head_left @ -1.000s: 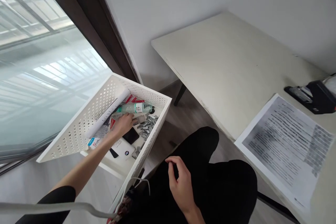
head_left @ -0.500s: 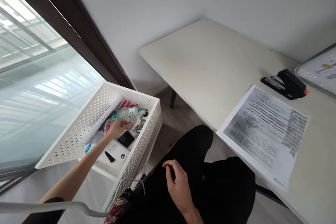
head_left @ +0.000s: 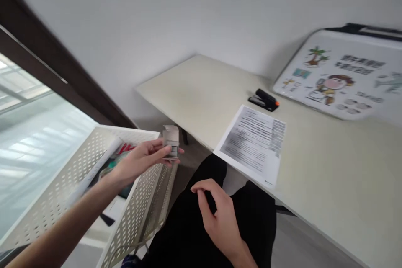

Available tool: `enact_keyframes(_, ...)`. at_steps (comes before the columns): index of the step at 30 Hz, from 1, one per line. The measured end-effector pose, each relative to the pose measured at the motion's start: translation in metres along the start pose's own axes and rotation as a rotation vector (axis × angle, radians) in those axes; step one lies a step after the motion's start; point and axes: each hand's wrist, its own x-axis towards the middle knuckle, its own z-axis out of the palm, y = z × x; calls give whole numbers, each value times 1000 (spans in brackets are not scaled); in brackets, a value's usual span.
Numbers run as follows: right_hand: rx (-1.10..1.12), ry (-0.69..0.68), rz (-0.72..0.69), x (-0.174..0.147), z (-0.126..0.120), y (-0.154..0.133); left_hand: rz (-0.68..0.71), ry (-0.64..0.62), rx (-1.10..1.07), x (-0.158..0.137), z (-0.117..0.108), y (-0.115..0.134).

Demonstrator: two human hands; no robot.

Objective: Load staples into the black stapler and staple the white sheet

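Observation:
My left hand [head_left: 140,160] pinches a small grey box [head_left: 171,137] between thumb and fingers. Its top end looks like a raised flap, and its print is blurred. Hand and box are just past the right rim of a white perforated basket [head_left: 143,194], above the gap beside the table. Over my lap, my right hand [head_left: 220,215] is loosely curled, thumb and index finger close together, with nothing visible in it. A black stapler [head_left: 264,100] with an orange tip lies on the table, behind a printed sheet of paper [head_left: 254,144].
The pale table [head_left: 188,88] reaches to the wall. A white case with cartoon pictures [head_left: 333,75] leans there at the right. Inside the basket are a rolled paper [head_left: 94,171], a greenish bottle and other items, partly behind my left arm. A glass door stands at the left.
My left hand has come up out of the basket and to the right, bringing the small grey box. My right hand stays over my lap. The view has turned rightward.

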Motion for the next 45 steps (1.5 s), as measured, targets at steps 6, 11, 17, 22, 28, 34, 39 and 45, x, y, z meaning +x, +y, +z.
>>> enact_keyframes(6,-211,413,-131,3,-73,-23,31,-421,-117,52,105,28)
enact_keyframes(11,-420,481,-42,0,-129,-13,67,-642,-78,83,166,44)
enact_keyframes(17,-619,372,34,-1,-175,-4,100,-695,56,102,201,49)
enact_keyframes(22,-693,256,92,1,-191,-1,107,-720,73,114,209,40)
enact_keyframes(28,-675,185,177,9,-196,3,107,-740,31,120,215,30)
enact_keyframes(34,-694,120,234,18,-199,2,150,-737,70,123,211,24)
enact_keyframes(39,-719,88,194,21,-197,3,175,-756,36,122,205,20)
enact_keyframes(45,-727,91,237,21,-196,6,115,-785,-103,121,201,18)
